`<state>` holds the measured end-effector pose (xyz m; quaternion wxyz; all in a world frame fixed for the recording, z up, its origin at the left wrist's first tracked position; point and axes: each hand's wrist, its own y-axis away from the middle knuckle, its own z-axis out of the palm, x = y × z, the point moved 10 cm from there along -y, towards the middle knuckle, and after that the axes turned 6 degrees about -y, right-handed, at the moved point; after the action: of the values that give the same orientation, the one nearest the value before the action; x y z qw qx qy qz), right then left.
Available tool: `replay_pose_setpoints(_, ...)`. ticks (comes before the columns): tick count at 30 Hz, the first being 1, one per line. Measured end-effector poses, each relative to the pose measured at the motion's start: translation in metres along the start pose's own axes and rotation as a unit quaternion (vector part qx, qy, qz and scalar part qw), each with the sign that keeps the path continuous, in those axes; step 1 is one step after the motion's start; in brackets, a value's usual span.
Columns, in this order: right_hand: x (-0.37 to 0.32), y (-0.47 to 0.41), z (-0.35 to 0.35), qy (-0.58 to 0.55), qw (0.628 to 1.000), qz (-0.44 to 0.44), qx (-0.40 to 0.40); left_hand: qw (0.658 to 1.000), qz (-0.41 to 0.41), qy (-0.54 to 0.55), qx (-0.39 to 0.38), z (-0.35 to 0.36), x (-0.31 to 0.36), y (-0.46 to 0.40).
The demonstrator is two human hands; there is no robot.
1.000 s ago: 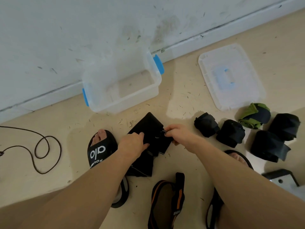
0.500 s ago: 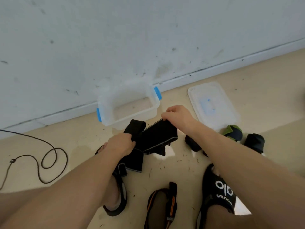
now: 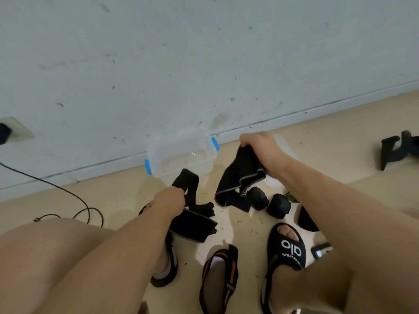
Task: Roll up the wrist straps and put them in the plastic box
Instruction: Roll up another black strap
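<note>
The two black straps I held together a moment ago are now pulled apart: my left hand (image 3: 169, 201) grips one strap (image 3: 192, 223) low, my right hand (image 3: 260, 147) clutches the other strap (image 3: 240, 177) higher, beside the seemingly empty plastic box (image 3: 181, 155).

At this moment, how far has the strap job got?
Done: a few rolled straps lie on the floor. In hand: the left hand and right hand each grip an unrolled black strap. Left: rolling these and boxing everything; the plastic box looks empty.
</note>
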<state>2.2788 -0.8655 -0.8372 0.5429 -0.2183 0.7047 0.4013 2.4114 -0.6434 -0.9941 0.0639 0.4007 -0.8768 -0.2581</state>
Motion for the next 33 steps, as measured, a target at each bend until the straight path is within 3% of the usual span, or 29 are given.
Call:
replay_pose_setpoints(2, -0.026, 0.002, -0.023, 0.002, 1.000, -0.016, 0.017, 1.000, 0.001, 0.017, 0.008, 0.008, -0.010, 0.005)
replay_pose_setpoints(6, -0.032, 0.001, -0.026, 0.109, 0.993, -0.012, -0.045, 0.992, 0.022, 0.110, 0.059, -0.014, 0.010, 0.007)
replay_pose_setpoints(10, -0.020, 0.003, 0.006, 0.242, 0.964, -0.011, -0.110, 0.992, 0.022, 0.121, 0.017, -0.035, 0.025, 0.011)
replay_pose_setpoints(15, -0.036, 0.005, 0.016, 0.314, 0.943, -0.042, -0.108, 0.986, 0.079, 0.144, -0.025, -0.099, 0.062, 0.030)
replay_pose_setpoints(18, -0.053, 0.009, 0.016, 0.304, 0.945, -0.060, -0.105, 0.978, 0.106, 0.181, -0.016, -0.142, 0.067, 0.045)
replay_pose_setpoints(21, -0.064, 0.011, 0.019, 0.220, 0.969, -0.064, -0.097, 0.968, 0.145, 0.201, -0.027, -0.168, 0.068, 0.064)
replay_pose_setpoints(27, -0.077, 0.011, 0.043, 0.149, 0.977, -0.057, -0.144, 0.967, 0.214, 0.131, 0.050, -0.194, 0.081, 0.083)
replay_pose_setpoints(30, -0.087, 0.007, 0.036, 0.127, 0.980, -0.052, -0.147, 0.956, 0.218, 0.187, 0.066, -0.202, 0.076, 0.080)
replay_pose_setpoints(33, -0.083, 0.002, 0.027, 0.173, 0.971, -0.037, -0.160, 0.946, 0.194, 0.244, 0.089, -0.215, 0.062, 0.073)
